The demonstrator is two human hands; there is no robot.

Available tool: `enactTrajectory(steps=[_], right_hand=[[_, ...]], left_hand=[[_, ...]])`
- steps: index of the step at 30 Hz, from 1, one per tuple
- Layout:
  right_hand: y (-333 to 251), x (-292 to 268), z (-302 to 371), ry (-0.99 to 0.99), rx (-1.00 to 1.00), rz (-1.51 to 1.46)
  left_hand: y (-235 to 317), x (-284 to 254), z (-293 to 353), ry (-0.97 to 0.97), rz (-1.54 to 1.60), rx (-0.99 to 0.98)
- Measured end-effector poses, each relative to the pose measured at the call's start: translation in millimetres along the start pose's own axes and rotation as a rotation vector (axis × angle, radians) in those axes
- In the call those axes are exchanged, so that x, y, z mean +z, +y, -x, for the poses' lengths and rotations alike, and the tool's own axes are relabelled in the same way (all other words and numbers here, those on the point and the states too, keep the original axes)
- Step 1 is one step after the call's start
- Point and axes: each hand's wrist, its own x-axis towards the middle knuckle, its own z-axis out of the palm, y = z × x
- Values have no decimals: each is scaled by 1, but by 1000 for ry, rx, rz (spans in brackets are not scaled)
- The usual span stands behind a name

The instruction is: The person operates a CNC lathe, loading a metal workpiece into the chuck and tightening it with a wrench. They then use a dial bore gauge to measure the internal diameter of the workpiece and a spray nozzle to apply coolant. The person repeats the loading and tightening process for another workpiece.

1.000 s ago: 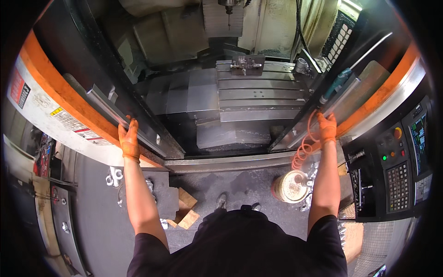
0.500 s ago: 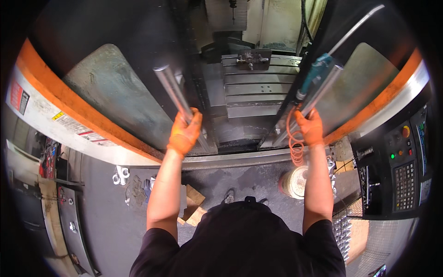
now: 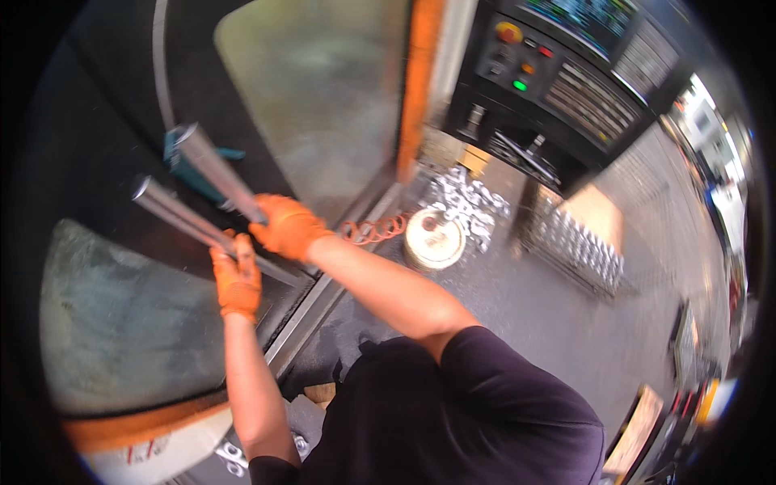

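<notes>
Two dark machine doors stand side by side, each with a window and a long metal bar handle. My left hand [image 3: 238,276], in an orange glove, is closed around the left door handle [image 3: 174,212]. My right hand [image 3: 289,228], gloved likewise, grips the right door handle [image 3: 212,168]. Close beside the right handle hangs a teal air blow gun [image 3: 191,173] with a long thin nozzle. Its orange coiled hose [image 3: 378,229] shows beyond my right wrist. The two handles lie near each other, and the machine's inside is hidden behind the doors.
A control panel [image 3: 558,89] with a green light is at the upper right. A round white-topped bucket [image 3: 435,240] stands on the floor by a pile of shiny metal parts [image 3: 469,202]. Farther right is a crate [image 3: 578,250] with rows of metal parts.
Both handles have come together and the gap between the doors has closed. My view has turned to the right, bringing the control panel to the top. Both hands keep their grip.
</notes>
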Motion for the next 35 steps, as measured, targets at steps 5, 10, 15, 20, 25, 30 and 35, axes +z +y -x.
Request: enactTrajectory(steps=[5, 10, 15, 20, 25, 30, 35], right_hand=[[-37, -43, 2, -224, 363, 53], [-41, -58, 1, -256, 410, 18], [-33, -45, 4, -261, 328, -5], [-45, -32, 4, -300, 229, 24], [-50, -58, 19, -328, 261, -66], [13, -43, 60, -121, -79, -151], [110, -72, 176, -164, -98, -194]], left_hand=[[-18, 1, -6, -28, 65, 16], [-21, -5, -14, -54, 68, -80], [-2, -1, -8, -86, 3, -59], [-41, -17, -20, -85, -174, 51], [-8, -12, -10, -78, -252, -59], [-9, 6, 12, -15, -137, -7], [-129, 35, 122, 143, -20, -35]])
